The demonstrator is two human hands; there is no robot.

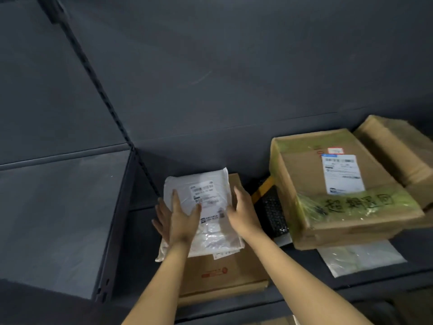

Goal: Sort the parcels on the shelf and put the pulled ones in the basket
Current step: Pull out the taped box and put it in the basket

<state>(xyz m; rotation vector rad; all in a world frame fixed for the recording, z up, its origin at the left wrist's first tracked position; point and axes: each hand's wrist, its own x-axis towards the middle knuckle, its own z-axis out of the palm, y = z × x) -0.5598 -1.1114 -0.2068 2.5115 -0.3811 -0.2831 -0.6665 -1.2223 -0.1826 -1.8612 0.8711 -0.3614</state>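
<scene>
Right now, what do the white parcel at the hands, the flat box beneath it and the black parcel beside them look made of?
White parcel: thin glossy plastic mailer; it wrinkles and catches glare, with a paper label. Flat box: matte brown cardboard, red print. Black parcel: probably bubble wrap, judging by its dotted, shiny surface; blur leaves it open.

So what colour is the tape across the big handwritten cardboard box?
Translucent yellow-green tape bands the cardboard box; head view.

Shelf [70, 207] bare left; taped carton [339, 195] blocks right.
</scene>
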